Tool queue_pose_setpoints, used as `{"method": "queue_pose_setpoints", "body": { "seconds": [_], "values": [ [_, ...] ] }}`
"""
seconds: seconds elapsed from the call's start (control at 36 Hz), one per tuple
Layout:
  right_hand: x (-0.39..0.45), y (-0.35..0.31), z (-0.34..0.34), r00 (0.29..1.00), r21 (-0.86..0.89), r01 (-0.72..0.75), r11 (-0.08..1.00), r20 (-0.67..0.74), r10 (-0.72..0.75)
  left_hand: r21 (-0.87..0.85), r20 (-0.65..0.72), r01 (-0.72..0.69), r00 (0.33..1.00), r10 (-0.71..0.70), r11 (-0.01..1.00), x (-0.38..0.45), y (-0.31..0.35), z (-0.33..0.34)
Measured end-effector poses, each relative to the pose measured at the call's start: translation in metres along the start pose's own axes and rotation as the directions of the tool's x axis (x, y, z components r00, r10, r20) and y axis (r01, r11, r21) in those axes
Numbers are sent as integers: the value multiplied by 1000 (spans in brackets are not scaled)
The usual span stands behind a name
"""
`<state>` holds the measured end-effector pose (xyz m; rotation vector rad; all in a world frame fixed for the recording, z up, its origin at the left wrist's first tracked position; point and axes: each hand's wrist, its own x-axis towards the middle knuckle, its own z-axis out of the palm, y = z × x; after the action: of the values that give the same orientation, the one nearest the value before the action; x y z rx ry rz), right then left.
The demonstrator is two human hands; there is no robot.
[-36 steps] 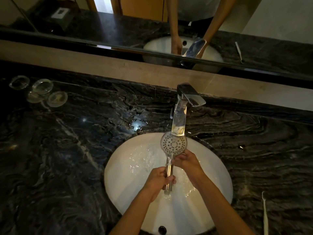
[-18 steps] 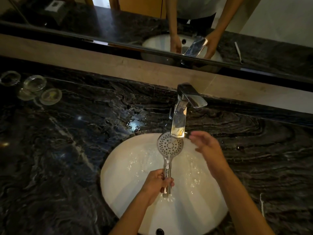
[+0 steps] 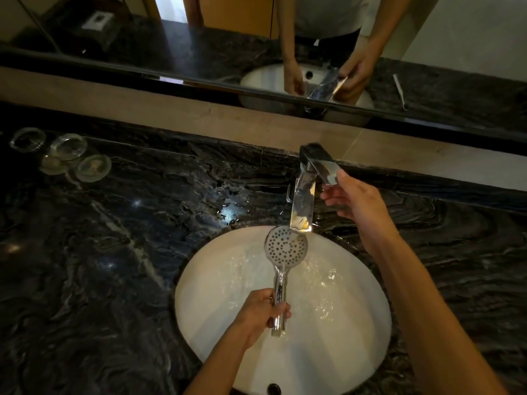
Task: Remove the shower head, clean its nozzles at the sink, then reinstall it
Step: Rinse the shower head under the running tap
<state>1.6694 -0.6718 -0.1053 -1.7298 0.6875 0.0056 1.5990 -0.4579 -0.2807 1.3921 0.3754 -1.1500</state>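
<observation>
Both hands busy: left hand (image 3: 258, 312) grips shower head (image 3: 286, 247) (nozzles up, pointing faucetward), right hand (image 3: 353, 199) open.

One head-worn camera looks steeply down, close over the sink (image 3: 356, 352), with the mirror (image 3: 256, 47) ahead.

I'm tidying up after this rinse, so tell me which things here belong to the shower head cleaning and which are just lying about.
In use:
shower head, held by the left hand
tap, right hand at its lever
sink

Lying about:
glass dishes at the counter's back left
</observation>
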Motion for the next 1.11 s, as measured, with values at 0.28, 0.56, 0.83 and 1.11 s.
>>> {"method": "queue_pose_setpoints", "body": {
  "seconds": [0.28,0.56,0.83,1.11],
  "values": [
    [-4,28,-3,997,69,-69,995,-33,71,14,6,26,1000,-26,1000,-8,-1,-1],
    [-14,42,-6,993,44,-116,992,1,116,-25,-15,4,1000,-4,1000,-20,-5,9],
    [-75,142,18,917,33,-359,933,199,346,-20,1,15,1000,-15,1000,-36,-10,11],
    [-116,162,51,910,140,-366,920,259,323,-17,50,7,999,-6,1000,-59,-16,27]
  ]
}}
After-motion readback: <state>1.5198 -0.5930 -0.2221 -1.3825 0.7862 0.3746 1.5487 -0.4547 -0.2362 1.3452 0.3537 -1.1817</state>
